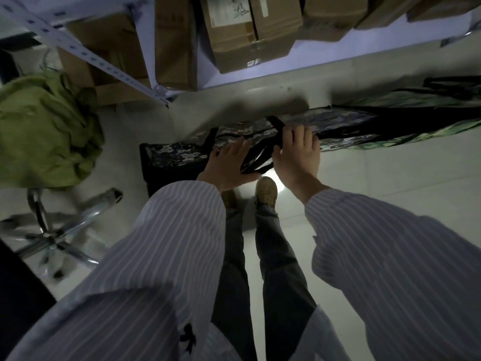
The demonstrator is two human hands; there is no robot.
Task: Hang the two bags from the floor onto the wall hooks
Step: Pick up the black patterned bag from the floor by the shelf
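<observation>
A large camouflage bag (177,155) with black trim and black straps lies on the pale floor in front of my feet. My left hand (229,162) rests on its top edge beside a black strap, fingers spread. My right hand (296,152) curls over the bag's upper edge, gripping it next to another black strap (277,128). A second bag (416,100), green-patterned with black handles, lies behind it to the right, by the shelf. No wall hooks are in view.
A metal shelf (234,79) loaded with cardboard boxes (234,35) stands just beyond the bags. At left is a chair with a chrome star base (52,235) and a green cloth (44,131) draped over it.
</observation>
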